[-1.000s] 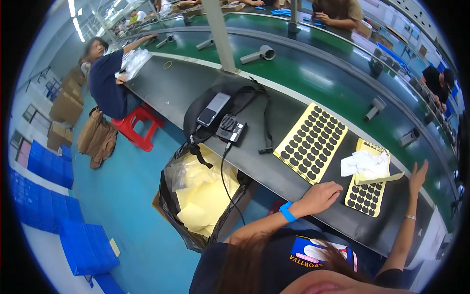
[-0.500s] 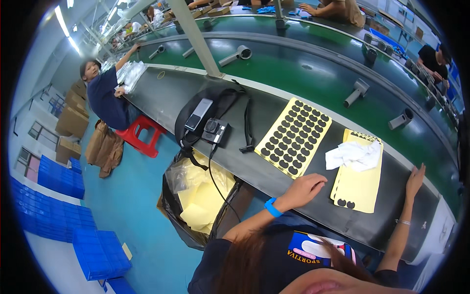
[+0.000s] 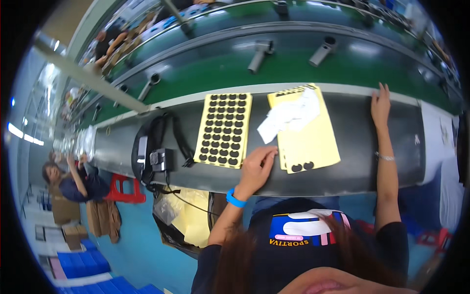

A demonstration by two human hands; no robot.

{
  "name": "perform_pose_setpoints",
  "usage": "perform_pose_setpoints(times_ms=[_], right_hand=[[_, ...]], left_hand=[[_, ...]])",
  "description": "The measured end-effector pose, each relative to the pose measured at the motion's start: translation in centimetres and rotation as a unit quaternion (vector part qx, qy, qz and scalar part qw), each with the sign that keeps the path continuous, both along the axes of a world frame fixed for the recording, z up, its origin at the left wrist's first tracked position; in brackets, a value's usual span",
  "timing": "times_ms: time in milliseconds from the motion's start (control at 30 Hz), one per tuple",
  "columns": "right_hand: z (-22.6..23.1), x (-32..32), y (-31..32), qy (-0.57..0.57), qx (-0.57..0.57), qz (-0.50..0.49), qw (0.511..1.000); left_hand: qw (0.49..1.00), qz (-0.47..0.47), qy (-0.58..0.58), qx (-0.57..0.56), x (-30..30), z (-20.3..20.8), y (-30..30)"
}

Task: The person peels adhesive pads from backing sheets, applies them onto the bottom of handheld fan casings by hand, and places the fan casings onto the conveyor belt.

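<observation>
My left hand (image 3: 258, 168) rests on the dark table with its fingers curled together; no object shows in it. It lies between a yellow sheet of black round stickers (image 3: 224, 130) and a stack of yellow sheets (image 3: 313, 142), close to the stack's left edge. Across the top of that stack lies a crumpled white cloth (image 3: 292, 113). A few black stickers show at the stack's near and far ends. Out to the right, my right hand (image 3: 381, 105) reaches the table's far edge, empty, its fingers stretched out.
Beyond the table (image 3: 367, 171) runs a green conveyor (image 3: 210, 68) carrying grey tubular parts (image 3: 322, 51). To the left are a black strap (image 3: 178, 139), a small black device (image 3: 161, 159) with a cable, a lined waste box (image 3: 188, 215), a red stool (image 3: 126, 188) and a seated person (image 3: 78, 183).
The view has turned, so the table runs more level. My left hand's fingers are more curled, near the yellow stack. My right hand stays at the far edge. The person at left has raised their hands.
</observation>
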State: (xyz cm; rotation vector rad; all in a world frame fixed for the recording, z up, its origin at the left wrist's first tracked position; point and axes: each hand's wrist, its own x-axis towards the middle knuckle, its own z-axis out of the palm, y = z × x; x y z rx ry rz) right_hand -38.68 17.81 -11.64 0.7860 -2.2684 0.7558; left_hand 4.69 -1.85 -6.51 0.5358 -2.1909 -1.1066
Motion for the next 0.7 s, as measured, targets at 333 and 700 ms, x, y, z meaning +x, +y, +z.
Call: perform_pose_setpoints(times_ms=[333,700], right_hand=[[1.3,2.2,-0.1,-0.048,-0.085,0.015,0.995],[1.1,1.3,-0.2,-0.052,-0.061,0.012,0.997]], left_hand=[[0.971,-0.093,0.054,-0.214,-20.3,1.3,-7.3],[0.964,0.05,0.1,-0.242,-31.3,-1.0,-13.8]])
